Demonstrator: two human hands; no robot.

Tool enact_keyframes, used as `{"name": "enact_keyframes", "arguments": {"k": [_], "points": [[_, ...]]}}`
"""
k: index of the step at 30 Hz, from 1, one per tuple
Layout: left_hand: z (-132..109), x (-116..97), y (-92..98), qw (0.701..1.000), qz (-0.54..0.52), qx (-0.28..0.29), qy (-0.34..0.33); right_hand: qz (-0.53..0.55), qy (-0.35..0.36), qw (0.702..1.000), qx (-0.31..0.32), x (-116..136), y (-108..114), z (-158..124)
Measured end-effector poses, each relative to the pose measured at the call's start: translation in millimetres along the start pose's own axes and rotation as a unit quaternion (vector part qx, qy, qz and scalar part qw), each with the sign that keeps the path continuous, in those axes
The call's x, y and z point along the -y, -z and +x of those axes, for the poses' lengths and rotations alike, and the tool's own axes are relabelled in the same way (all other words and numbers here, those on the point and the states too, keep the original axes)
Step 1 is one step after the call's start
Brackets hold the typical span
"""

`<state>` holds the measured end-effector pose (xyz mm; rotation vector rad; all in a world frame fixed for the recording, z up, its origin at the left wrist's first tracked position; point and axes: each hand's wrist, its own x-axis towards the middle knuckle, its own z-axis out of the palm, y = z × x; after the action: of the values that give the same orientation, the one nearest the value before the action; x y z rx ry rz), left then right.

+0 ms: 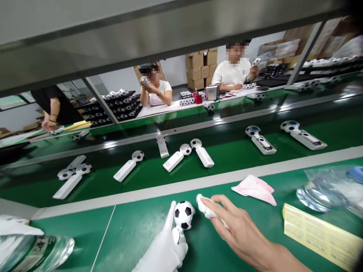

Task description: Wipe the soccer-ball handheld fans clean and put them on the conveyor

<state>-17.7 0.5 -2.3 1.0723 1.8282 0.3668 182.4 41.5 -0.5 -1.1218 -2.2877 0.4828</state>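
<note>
My left hand, in a white glove, is wrapped round the handle of a handheld fan whose round head is patterned like a black-and-white soccer ball. Its index finger lies along the side of the ball. Most of the handle is hidden in the glove. Bare and just to the right, my right hand pinches a crumpled white cloth. A small gap separates the cloth from the ball. Beyond my right hand, a pink-and-white cloth lies on the green bench top.
Several similar fans lie on the green conveyor belt, including one with an uncovered handle. A clear bottle lies at left. A yellow label sheet and another clear container are at right. Co-workers sit across the belt.
</note>
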Motion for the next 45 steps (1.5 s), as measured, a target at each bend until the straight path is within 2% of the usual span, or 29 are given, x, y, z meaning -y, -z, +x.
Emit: {"name": "enact_keyframes", "arguments": {"k": [3,8,11,15,18,22,26,30,33,37,41,45], "points": [[-10,-5,9.4,0.996,0.047,0.031,0.071,0.009,0.002,0.999,0.036,-1,-8,-8],[-14,-16,16.9,0.996,0.04,0.06,0.055,0.026,-0.003,0.998,0.057,-2,-19,-9],[-11,-15,18.1,0.995,0.048,0.064,0.066,0.015,0.015,0.998,0.065,-1,-27,-6],[-12,-9,24.2,0.995,0.038,0.066,0.066,-0.015,0.017,0.994,0.105,3,-36,0],[-14,-7,28.1,0.996,0.035,0.059,0.062,-0.029,0.006,0.993,0.116,6,-35,10],[-16,-7,29.8,0.997,0.037,0.05,0.054,-0.011,0.004,0.993,0.121,2,-24,22],[-14,-8,30.0,0.997,0.037,0.05,0.047,0.034,-0.034,0.994,0.102,-6,-15,14],[-9,-9,23.1,0.996,0.041,0.06,0.053,0.021,-0.016,0.993,0.116,0,-24,3],[-6,-9,18.1,0.996,0.039,0.062,0.055,-0.005,-0.008,0.992,0.127,7,-28,12],[-11,-4,23.8,0.997,0.011,0.059,0.043,0.082,-0.045,0.983,0.155,0,-17,34],[-15,2,31.7,0.997,-0.018,0.062,0.031,0.172,-0.136,0.971,0.097,-18,-3,36],[-12,5,28.0,0.997,-0.035,0.062,0.027,0.106,-0.205,0.971,0.059,-33,11,14]]}}
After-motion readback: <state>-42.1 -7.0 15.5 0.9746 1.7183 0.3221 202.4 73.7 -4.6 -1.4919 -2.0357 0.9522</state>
